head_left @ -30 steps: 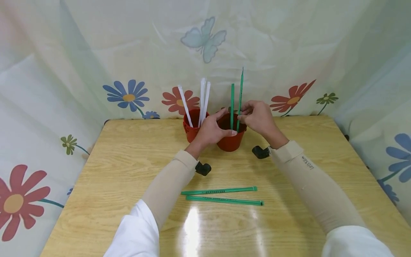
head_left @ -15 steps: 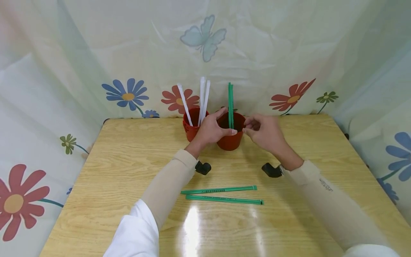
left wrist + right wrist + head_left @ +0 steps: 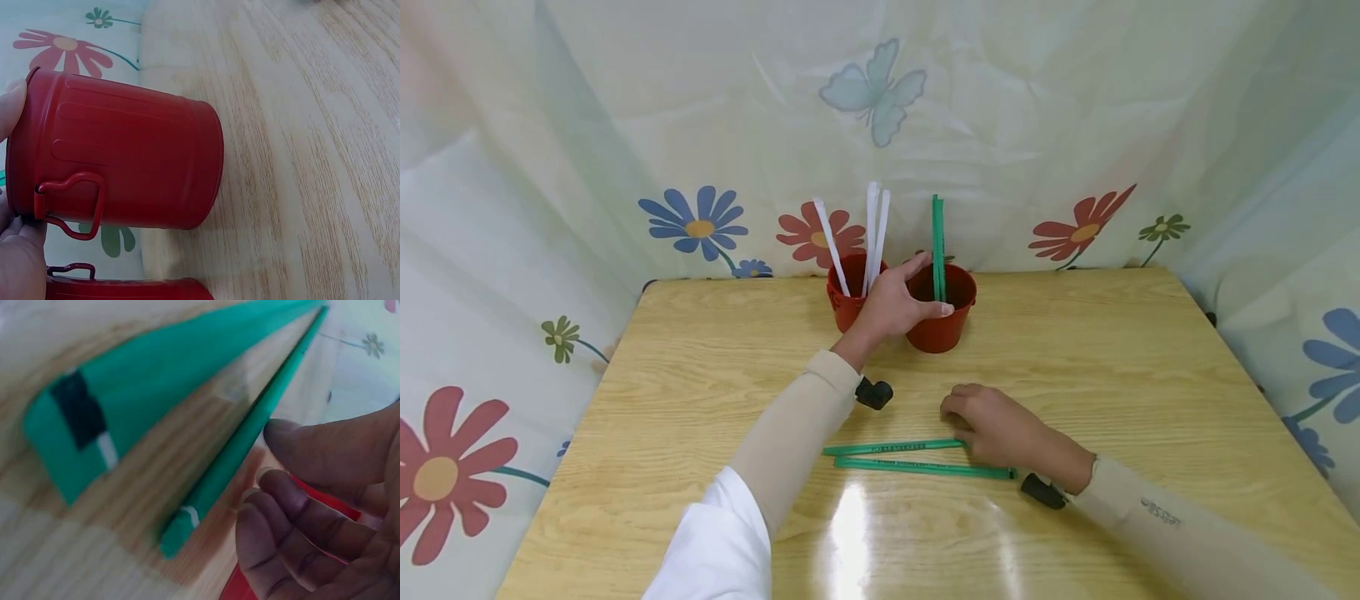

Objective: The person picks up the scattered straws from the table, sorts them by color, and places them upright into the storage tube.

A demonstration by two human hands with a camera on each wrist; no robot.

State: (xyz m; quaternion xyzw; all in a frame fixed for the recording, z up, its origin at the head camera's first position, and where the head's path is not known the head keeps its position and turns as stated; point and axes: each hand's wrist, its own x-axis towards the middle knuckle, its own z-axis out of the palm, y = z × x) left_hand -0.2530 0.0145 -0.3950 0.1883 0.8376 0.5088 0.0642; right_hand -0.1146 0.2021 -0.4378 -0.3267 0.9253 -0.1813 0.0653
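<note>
With thumb and fingers spread round its rim, my left hand (image 3: 895, 304) holds the right-hand red bucket (image 3: 937, 333), whose side and small handle fill the left wrist view (image 3: 125, 150). Two green wrapped straws (image 3: 938, 237) stand upright in that bucket. Nearer me, two more such straws lie on the table, a back one (image 3: 895, 447) and a front one (image 3: 917, 467). My right hand (image 3: 1000, 425) is over their right ends. In the right wrist view its thumb is at the edge of one straw (image 3: 244, 437); the loosely bent fingers hold nothing.
A second red bucket (image 3: 846, 315) with several white wrapped straws (image 3: 831, 246) stands left of the first, partly behind my left hand. Behind the wooden table (image 3: 700, 375) hangs a flowered curtain (image 3: 760, 125). Black wrist camera mounts (image 3: 875, 393) jut from both sleeves.
My right hand let go of a green straw, which now leans beside the other in the bucket. It then came back toward me to the straws on the table. My left hand stayed put.
</note>
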